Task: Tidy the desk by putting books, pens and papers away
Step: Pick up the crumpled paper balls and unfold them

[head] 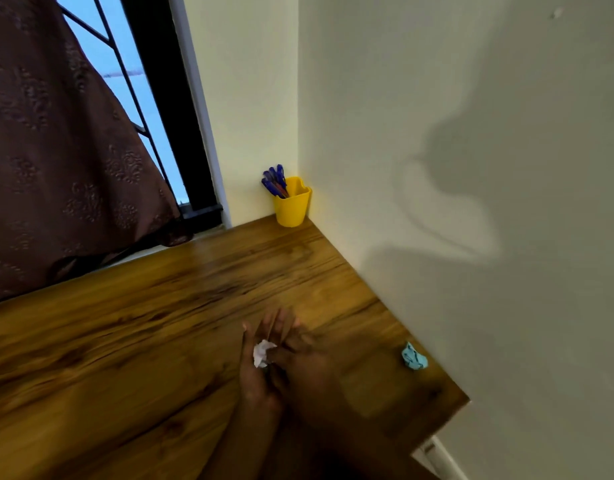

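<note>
Two hands meet low over the brown wood-grain surface (pixel 132 327), and their fingers (pixel 250 336) overlap around a small crumpled ball of white paper (pixel 263 353). The left hand (pixel 255 372) lies palm up with its fingers stretched nearly straight and slightly apart, and the white ball rests against its palm. The right hand (pixel 307 363) comes in from the right with its fingers bent toward the ball; motion blur hides whether they pinch it or only touch it.

To the right of the hands, near the surface's edge by the pale wall (pixel 472 133), lies a second crumpled ball of light blue paper (pixel 414 356), apart from both hands. Far back, in the corner where the two walls meet, a yellow plastic cup (pixel 292 207) stands upright on the surface, holding a bunch of blue pens (pixel 276 181) that lean to the left. On the left, a brown patterned curtain (pixel 56 168) hangs beside a barred window (pixel 125 81).
</note>
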`<action>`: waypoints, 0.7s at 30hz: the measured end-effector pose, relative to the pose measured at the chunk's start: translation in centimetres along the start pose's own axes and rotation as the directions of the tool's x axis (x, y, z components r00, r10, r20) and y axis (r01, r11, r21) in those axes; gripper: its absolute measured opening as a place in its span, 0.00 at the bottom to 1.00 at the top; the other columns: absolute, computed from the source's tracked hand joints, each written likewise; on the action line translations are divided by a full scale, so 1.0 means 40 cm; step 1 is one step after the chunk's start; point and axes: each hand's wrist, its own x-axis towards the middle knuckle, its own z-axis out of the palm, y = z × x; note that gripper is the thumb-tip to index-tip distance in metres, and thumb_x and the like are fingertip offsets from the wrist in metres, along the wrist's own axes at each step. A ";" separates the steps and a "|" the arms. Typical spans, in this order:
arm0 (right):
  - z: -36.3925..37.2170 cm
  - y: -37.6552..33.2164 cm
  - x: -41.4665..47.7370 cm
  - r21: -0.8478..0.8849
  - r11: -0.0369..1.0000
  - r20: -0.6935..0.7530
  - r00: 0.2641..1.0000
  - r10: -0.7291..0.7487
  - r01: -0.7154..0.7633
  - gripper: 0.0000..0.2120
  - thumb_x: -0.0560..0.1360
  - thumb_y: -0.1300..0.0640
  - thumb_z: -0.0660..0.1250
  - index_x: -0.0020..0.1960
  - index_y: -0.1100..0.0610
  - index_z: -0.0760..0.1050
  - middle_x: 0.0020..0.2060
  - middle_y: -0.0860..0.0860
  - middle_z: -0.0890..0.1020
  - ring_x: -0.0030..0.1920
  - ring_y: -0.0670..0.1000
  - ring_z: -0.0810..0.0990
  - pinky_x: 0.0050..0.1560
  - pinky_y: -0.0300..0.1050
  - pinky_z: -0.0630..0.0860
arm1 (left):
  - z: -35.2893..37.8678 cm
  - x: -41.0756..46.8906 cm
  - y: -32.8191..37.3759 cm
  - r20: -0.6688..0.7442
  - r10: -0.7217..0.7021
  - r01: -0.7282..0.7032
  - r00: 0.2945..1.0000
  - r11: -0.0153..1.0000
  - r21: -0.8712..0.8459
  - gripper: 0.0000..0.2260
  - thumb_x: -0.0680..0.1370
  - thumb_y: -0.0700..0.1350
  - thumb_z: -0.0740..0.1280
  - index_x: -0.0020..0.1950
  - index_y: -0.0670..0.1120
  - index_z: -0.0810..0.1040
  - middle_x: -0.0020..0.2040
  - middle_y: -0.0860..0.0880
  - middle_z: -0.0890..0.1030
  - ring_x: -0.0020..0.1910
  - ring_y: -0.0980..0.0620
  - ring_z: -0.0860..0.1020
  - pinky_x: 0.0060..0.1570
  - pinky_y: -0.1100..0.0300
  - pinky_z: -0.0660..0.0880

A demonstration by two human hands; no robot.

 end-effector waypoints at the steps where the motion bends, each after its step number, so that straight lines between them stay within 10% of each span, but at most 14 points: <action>1: -0.010 -0.004 -0.007 -0.029 0.999 0.027 0.999 0.021 -0.020 0.18 0.73 0.46 0.54 0.51 0.45 0.82 0.50 0.44 0.82 0.51 0.47 0.80 0.46 0.33 0.76 | -0.032 0.000 -0.007 -0.050 0.034 -0.035 0.998 0.999 -0.021 0.31 0.48 0.59 0.83 0.43 0.42 0.86 0.49 0.44 0.84 0.49 0.49 0.83 0.49 0.59 0.79; 3: -0.049 -0.007 -0.033 -0.045 0.999 0.068 0.998 -0.003 0.006 0.21 0.74 0.46 0.51 0.56 0.47 0.80 0.54 0.48 0.81 0.55 0.52 0.78 0.53 0.40 0.75 | -0.037 -0.015 -0.010 -0.011 0.012 -0.013 1.000 0.995 -0.098 0.29 0.50 0.47 0.85 0.48 0.42 0.85 0.52 0.44 0.84 0.47 0.49 0.84 0.45 0.56 0.81; 6: -0.119 -0.001 -0.097 -0.026 0.999 -0.087 0.995 0.039 -0.041 0.17 0.74 0.44 0.57 0.56 0.47 0.78 0.51 0.48 0.81 0.50 0.50 0.78 0.49 0.43 0.75 | -0.023 -0.032 -0.008 -0.009 0.045 -0.046 0.999 0.998 -0.039 0.15 0.80 0.41 0.59 0.64 0.37 0.74 0.72 0.46 0.66 0.63 0.45 0.75 0.64 0.55 0.69; 12: -0.152 0.203 -0.184 -0.298 0.764 -0.129 0.817 0.562 -0.573 0.23 0.79 0.58 0.56 0.73 0.53 0.60 0.70 0.54 0.67 0.68 0.56 0.65 0.65 0.48 0.68 | 0.023 -0.150 0.002 -0.098 -0.004 0.002 0.995 1.000 -0.018 0.13 0.60 0.42 0.79 0.43 0.43 0.86 0.52 0.44 0.83 0.44 0.49 0.84 0.36 0.57 0.81; 18: -0.127 0.198 -0.246 -0.303 0.776 -0.042 0.821 0.570 -0.554 0.14 0.78 0.60 0.58 0.64 0.58 0.70 0.59 0.57 0.76 0.56 0.58 0.77 0.54 0.50 0.76 | 0.035 -0.290 -0.030 -0.198 -0.038 0.049 0.980 0.998 0.050 0.12 0.81 0.42 0.55 0.56 0.44 0.77 0.56 0.46 0.80 0.51 0.51 0.80 0.50 0.57 0.77; 21: -0.132 0.063 -0.331 0.049 0.826 -0.171 0.810 0.561 -0.562 0.13 0.77 0.63 0.61 0.60 0.56 0.76 0.53 0.53 0.80 0.49 0.53 0.81 0.50 0.46 0.78 | 0.021 -0.365 -0.077 -0.194 -0.103 0.125 0.976 0.987 0.103 0.15 0.83 0.43 0.52 0.64 0.44 0.73 0.60 0.46 0.76 0.60 0.48 0.74 0.58 0.54 0.69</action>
